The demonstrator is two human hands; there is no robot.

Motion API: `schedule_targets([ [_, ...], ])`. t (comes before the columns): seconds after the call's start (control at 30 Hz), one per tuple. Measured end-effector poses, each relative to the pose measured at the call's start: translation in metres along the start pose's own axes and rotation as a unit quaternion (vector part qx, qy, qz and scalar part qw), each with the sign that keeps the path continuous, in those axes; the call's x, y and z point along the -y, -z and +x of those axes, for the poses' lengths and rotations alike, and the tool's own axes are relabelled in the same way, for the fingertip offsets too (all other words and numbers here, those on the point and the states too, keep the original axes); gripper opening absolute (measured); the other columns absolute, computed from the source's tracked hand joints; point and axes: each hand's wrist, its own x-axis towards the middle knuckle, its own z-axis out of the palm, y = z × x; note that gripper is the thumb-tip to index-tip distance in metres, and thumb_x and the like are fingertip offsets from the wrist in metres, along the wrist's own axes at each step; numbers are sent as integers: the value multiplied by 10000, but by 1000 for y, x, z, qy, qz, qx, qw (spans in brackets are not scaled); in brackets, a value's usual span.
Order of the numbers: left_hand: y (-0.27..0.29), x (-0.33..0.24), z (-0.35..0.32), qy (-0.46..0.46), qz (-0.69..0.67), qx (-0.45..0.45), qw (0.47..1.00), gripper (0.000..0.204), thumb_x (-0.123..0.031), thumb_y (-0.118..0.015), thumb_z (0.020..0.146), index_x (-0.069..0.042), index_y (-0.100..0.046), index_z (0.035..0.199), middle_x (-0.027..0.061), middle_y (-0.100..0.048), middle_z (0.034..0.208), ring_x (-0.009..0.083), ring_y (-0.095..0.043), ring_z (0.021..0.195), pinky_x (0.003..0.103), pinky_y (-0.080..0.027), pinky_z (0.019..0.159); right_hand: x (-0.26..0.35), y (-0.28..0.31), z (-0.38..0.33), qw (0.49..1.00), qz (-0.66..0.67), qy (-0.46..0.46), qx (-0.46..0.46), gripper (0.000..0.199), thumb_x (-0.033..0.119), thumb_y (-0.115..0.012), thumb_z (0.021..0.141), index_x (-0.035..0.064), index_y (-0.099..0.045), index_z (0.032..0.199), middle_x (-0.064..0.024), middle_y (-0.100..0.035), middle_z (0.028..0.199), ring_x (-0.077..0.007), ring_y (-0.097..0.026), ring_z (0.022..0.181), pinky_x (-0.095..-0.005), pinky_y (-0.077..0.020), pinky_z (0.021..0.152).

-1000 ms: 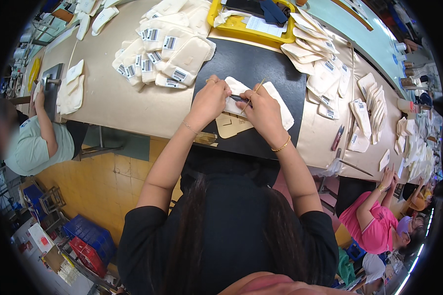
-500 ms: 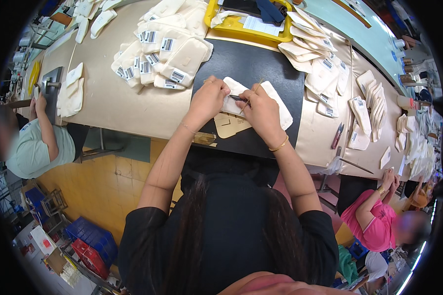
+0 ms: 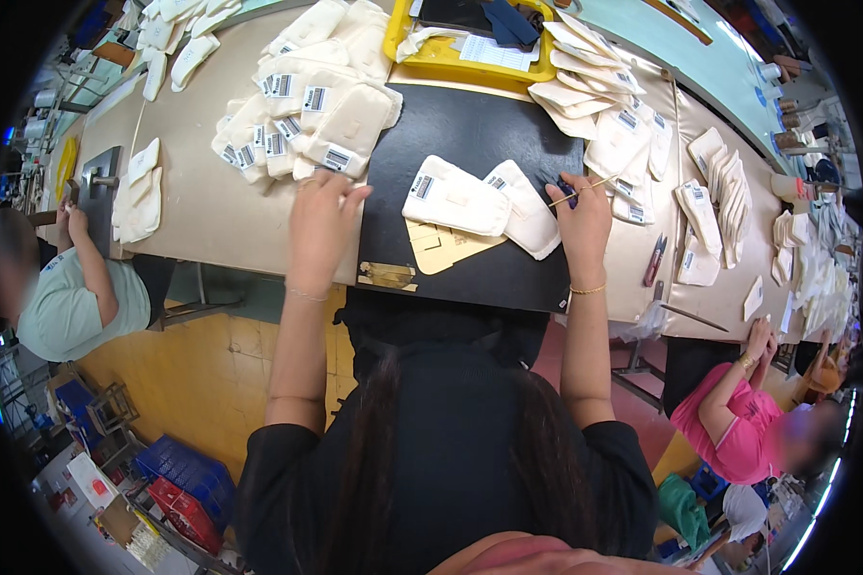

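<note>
Two cream padded cloth pieces lie on the black mat (image 3: 489,105): the front piece (image 3: 451,196) shows a printed label at its corner, and the second piece (image 3: 530,218) is partly under it. A tan card template (image 3: 441,249) with cut-out marks sticks out beneath them. My left hand (image 3: 321,220), empty with fingers apart, is at the mat's left edge, just below a heap of cloth pieces (image 3: 345,115). At the mat's right edge my right hand (image 3: 587,225) holds a thin wooden stick (image 3: 558,201) and a small dark tool, mostly hidden by the fingers.
A yellow tray (image 3: 393,43) with papers and dark cloth stands behind the mat. More labelled pieces (image 3: 623,139) are stacked to the right, near red-handled snips (image 3: 655,261). Co-workers sit at the left (image 3: 96,297) and the right (image 3: 724,422).
Both hands have left the cloth piece and moved apart, the left toward the heap, the right to the mat's right edge with the stick. The front piece now lies flat, label showing.
</note>
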Motion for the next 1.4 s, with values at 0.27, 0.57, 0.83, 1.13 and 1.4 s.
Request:
schedule_targets([
  [0.27, -60, -44, 22, -335, -2, 78, 939, 771, -343, -880, 713, -187, -569, 1401, 127, -597, 1292, 322, -540, 1284, 547, -266, 1208, 4, 2, -14, 998, -13, 55, -40, 312, 242, -797, 854, 90, -735, 1119, -74, -695, 1174, -300, -581, 1098, -462, -427, 955],
  [0.57, -23, -11, 57, -169, 194, -109, 960, 810, -428, -864, 752, -184, -551, 1458, 153, -544, 1401, 349, -482, 1346, 619, -249, 1195, 7, 1, -55, 999, -14, 26, 23, 477, 256, -823, 817, 96, -690, 1247, -89, -644, 1158, -295, -574, 1069, -437, -425, 943],
  [0.83, -46, -18, 16, -149, -53, -26, 987, 712, -345, -880, 763, -88, -607, 1368, 186, -500, 1469, 383, -457, 1380, 459, -391, 1141, 16, 4, -46, 997, 73, -5, 37, 435, 169, -824, 821, 19, -688, 1205, -153, -657, 1076, -318, -619, 984, -394, -494, 867],
  [1.13, -102, -55, -29, -267, -3, 64, 962, 646, -408, -865, 747, -64, -630, 1241, 201, -491, 1459, 396, -415, 1408, 565, -324, 1176, -54, 49, -25, 966, 202, -161, -17, 401, 221, -808, 882, -7, -690, 1191, -66, -686, 955, -144, -626, 877, -315, -517, 809],
  [1.4, -90, -55, -18, -267, -52, 86, 958, 561, -239, -877, 739, -88, -648, 1228, 162, -546, 1296, 395, -522, 1240, 521, -372, 1138, -106, 125, 11, 937, -41, -144, -315, 449, 258, -770, 917, -9, -666, 1263, -207, -690, 1183, -311, -669, 1068, -385, -529, 928],
])
